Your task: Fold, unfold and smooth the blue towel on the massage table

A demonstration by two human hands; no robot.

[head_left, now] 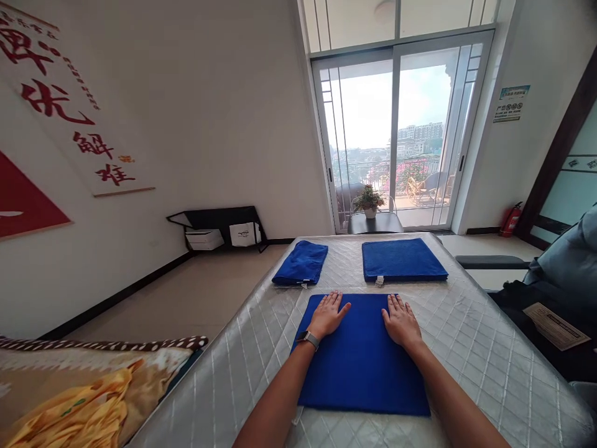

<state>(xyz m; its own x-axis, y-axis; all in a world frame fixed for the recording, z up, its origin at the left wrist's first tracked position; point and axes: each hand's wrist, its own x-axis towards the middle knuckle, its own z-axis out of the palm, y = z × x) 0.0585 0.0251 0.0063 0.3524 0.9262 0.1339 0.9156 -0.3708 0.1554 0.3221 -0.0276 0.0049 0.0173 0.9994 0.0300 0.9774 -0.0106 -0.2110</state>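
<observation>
A blue cloth (359,367), folded or laid out as a smooth rectangle, lies in front of me on a quilted silvery mattress (485,354). My left hand (328,316) rests flat on its far left part, fingers together and thumb out; a watch is on that wrist. On the far right part my right hand (400,318) lies flat too, palm down. Beyond the hands lie a smaller folded blue cloth (302,262) at the left and a wider folded blue cloth (403,258) at the right, each with a white tag at its near edge.
At the lower left is a bed with a yellow cloth (88,410) on a patterned blanket. A potted plant (369,200) stands on a dark chair past the mattress, before sliding glass doors. Dark bags and a brown card (556,326) are at the right.
</observation>
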